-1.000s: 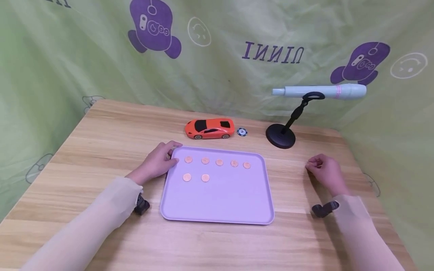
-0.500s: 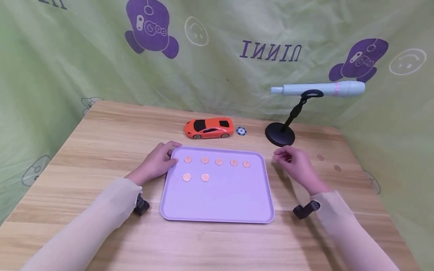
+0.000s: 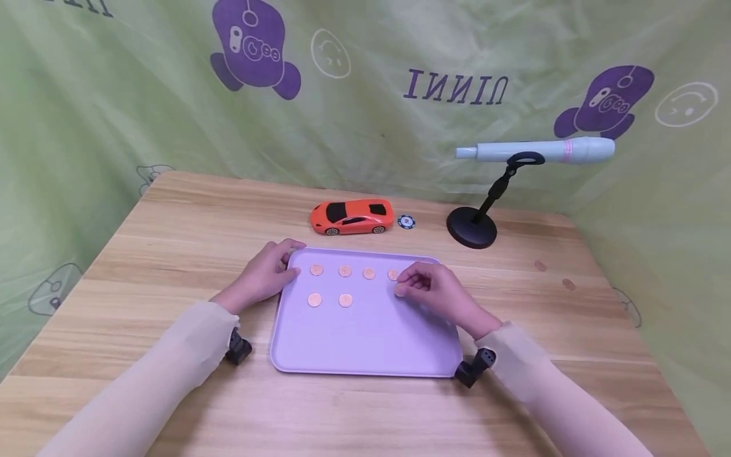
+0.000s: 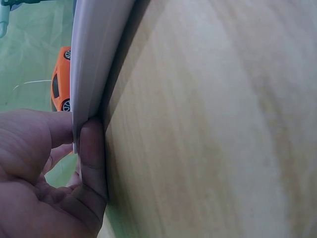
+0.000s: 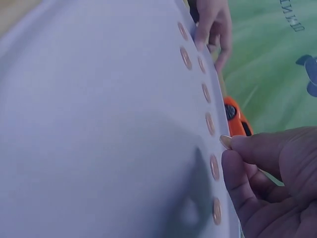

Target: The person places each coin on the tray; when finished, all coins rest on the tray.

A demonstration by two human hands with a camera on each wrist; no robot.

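At the upper left corner of the purple tray, my left hand grips the rim. The left wrist view shows its thumb and a finger on either side of the tray edge. My right hand is over the tray's upper right part, pinching a copper-coloured coin between thumb and finger. Several matching coins lie flat on the tray in two rows, such as an upper-row coin and a lower-row coin. In the head view the right hand hides the rightmost upper coin, which the right wrist view shows.
Behind the tray are an orange toy car and a blue-and-white poker chip. A black stand holds a light blue microphone at the back right. Two coins, one a flat coin, lie on the wooden table to the right.
My right hand has moved left from the table's right side to over the tray, bringing a coin. My left hand stays on the tray corner.
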